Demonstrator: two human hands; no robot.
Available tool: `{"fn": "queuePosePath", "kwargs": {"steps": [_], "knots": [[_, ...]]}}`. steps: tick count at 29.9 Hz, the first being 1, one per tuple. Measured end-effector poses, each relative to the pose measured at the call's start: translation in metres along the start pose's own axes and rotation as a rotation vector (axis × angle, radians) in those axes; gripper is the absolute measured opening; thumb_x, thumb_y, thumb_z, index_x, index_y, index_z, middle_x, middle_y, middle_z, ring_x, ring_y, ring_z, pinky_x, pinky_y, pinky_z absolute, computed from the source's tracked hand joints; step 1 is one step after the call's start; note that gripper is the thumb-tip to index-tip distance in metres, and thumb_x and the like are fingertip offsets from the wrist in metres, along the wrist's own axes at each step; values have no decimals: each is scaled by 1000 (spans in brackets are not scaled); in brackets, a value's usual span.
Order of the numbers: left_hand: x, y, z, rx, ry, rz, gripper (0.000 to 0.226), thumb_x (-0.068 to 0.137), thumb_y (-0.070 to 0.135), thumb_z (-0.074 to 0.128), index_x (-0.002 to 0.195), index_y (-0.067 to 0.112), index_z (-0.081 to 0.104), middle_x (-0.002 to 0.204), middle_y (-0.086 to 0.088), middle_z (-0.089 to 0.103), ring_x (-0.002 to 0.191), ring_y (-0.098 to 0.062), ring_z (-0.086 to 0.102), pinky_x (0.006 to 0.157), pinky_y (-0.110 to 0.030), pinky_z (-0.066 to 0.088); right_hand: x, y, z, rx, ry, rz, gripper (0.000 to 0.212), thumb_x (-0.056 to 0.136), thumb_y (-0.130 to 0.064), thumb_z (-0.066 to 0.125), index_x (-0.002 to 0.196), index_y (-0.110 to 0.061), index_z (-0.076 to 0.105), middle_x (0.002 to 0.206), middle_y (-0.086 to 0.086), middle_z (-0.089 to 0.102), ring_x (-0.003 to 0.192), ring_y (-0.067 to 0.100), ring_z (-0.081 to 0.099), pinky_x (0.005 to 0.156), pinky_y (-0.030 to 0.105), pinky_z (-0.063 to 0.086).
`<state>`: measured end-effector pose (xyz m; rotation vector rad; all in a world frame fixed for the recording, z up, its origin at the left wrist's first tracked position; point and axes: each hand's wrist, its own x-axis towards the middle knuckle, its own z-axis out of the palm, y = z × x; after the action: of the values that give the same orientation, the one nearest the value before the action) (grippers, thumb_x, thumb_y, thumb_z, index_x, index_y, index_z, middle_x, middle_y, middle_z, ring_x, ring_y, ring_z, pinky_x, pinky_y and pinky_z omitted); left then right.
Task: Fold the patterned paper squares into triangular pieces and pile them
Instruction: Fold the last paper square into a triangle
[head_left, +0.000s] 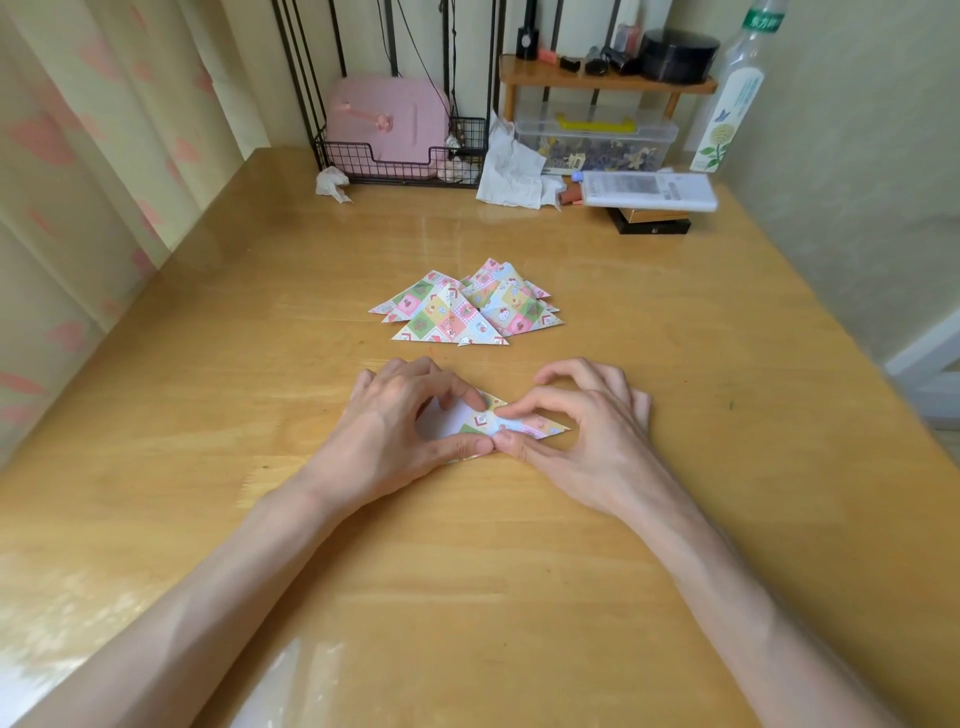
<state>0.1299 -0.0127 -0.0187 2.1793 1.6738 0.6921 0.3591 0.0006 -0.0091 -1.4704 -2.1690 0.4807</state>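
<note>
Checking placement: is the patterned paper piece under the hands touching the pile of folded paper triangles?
Apart. The head view shows bare wooden table between the patterned paper piece and the pile of folded triangles.

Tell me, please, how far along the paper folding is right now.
Done: a pile of folded triangles lies on the table. In hand: the left hand and right hand pinch one paper piece down on it, partly folded, white underside showing. Left: finish that crease and add it to the pile. No unfolded squares are in view, so how many remain cannot be told.
</note>
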Motion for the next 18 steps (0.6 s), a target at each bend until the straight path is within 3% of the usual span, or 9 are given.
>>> {"fn": "queuePosePath", "kwargs": {"steps": [8, 13, 18], "knots": [[2, -1, -7, 13, -51, 12, 56, 69, 91, 52, 107, 53, 64, 94, 24, 52, 96, 7, 46, 88, -31, 32, 4, -5, -3, 15, -85, 69, 25, 78, -64, 74, 98, -49, 69, 124, -27, 44, 131, 3, 28, 104, 34, 19], [2, 1, -6, 27, -49, 9, 56, 69, 91, 53, 107, 52, 64, 94, 24, 52, 98, 7, 47, 86, -32, 31, 4, -8, 3, 10, -16, 90, 23, 76, -64, 76, 93, -49, 69, 121, -25, 46, 127, 4, 31, 97, 31, 17], [2, -1, -18, 27, -161, 21, 57, 67, 90, 57, 114, 57, 61, 103, 25, 52, 103, 3, 43, 85, -27, 27, 5, -8, 3, -18, -38, 91, 28, 75, -64, 76, 96, -47, 68, 121, -26, 44, 127, 4, 30, 98, 31, 17]]}}
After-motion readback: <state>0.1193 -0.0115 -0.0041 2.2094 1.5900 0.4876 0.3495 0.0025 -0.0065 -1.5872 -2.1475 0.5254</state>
